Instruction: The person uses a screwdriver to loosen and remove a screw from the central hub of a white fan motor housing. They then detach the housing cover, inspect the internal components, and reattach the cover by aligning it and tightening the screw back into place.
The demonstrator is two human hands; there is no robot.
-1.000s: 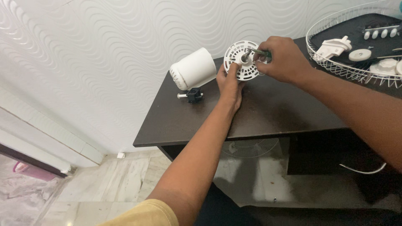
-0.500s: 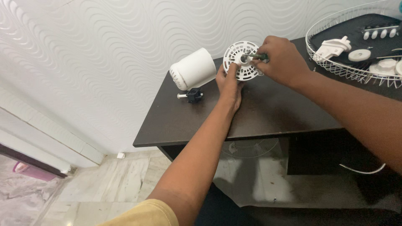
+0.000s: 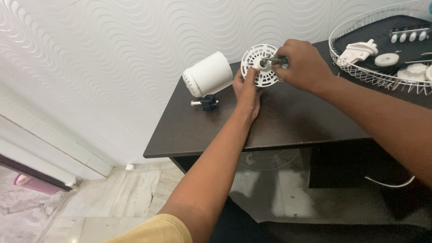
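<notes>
Left hand (image 3: 246, 90): we had it cupped against the near-left edge of the round white slotted disc (image 3: 261, 65), fingers curled onto the rim, propping it up on edge.
Right hand (image 3: 303, 63): closed in a pinch round a small green-handled screwdriver (image 3: 275, 60), tip pointing left at the hub of the disc.
Disc: it stood at the far side of the dark table (image 3: 279, 121), close to the wavy white wall (image 3: 135, 54), between our two hands.
Left of us: a white cylindrical housing (image 3: 208, 74) lay on its side by the wall, and just in front of it sat a small black block with a white pin through it (image 3: 206, 102), both clear of our fingers.
Far right: a white wire guard (image 3: 360, 74) lay flat on the table with loose white plastic parts (image 3: 387, 59) inside, well apart from the disc.
Below: pale marble floor (image 3: 112, 211) under the table edge.
</notes>
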